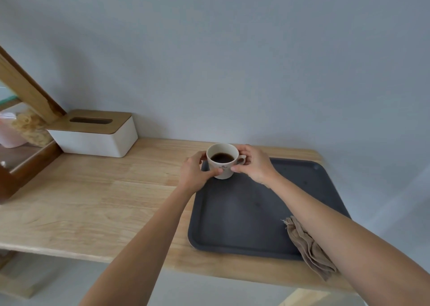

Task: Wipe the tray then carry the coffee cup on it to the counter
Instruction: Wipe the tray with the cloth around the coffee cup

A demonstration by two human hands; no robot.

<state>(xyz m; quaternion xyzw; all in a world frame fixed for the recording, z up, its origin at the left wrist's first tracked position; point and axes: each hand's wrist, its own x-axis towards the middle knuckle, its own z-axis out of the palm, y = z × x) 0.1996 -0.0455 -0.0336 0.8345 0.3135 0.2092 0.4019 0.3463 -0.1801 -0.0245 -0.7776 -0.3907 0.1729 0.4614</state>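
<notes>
At the far left edge of the frame stands one wooden-framed glass case point(16, 143), with a pale tangled mass behind the pane. Just right of it, in the left middle, sits one white tissue box point(95, 134) with a wooden slotted lid, on the light wooden table point(93, 201) against the grey wall point(232, 49). At the centre, the left hand point(194, 172) curls around the left side of one white coffee cup point(223, 160), thumb across its front and fingers behind. The cup holds dark coffee and stands at the upper left corner of one dark grey tray point(244, 212); whether its base touches the tray cannot be told. The right hand point(253, 163) closes on the cup's right side at the handle, thumb on the front wall. At lower right, one crumpled beige cloth point(309, 250) lies over the tray's near right edge and onto the table.
</notes>
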